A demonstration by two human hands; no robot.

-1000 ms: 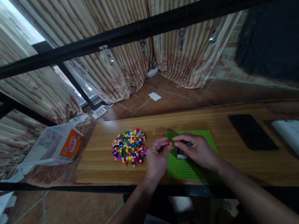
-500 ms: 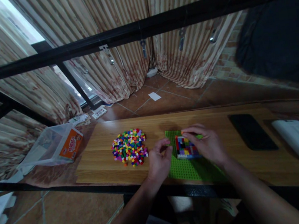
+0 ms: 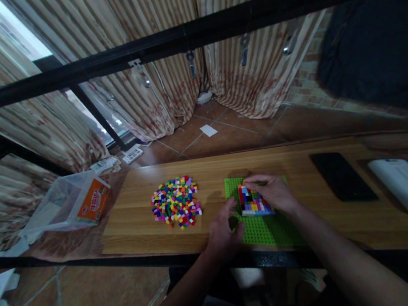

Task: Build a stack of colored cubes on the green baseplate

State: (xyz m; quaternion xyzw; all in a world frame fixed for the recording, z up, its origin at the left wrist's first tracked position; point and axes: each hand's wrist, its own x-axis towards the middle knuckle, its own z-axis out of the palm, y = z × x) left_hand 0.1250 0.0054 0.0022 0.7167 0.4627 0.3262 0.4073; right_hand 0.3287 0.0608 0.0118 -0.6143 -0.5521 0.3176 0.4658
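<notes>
A green studded baseplate (image 3: 264, 232) lies on the wooden table. On it sits a low block of many-coloured toy bricks (image 3: 252, 203) with a red left edge and a pale front edge. My right hand (image 3: 273, 191) reaches over the block's far right side, its thumb and fingertips pinched on a small orange brick (image 3: 245, 182) at the far left corner. Whether that brick touches the block I cannot tell. My left hand (image 3: 223, 229) is at the baseplate's left edge, thumb and fingers apart, nothing seen in it.
Left of the baseplate lies a heap of small loose bricks (image 3: 176, 203). A clear plastic tub (image 3: 62, 205) with an orange label stands past the table's left end. To the right are a black phone-like slab (image 3: 343, 176) and a white object (image 3: 401, 190). A black bar (image 3: 187, 40) crosses beyond the table.
My right hand has shifted a little left and lowered the orange brick to the block's far left corner. My left hand has dropped toward me, and its fingers have spread.
</notes>
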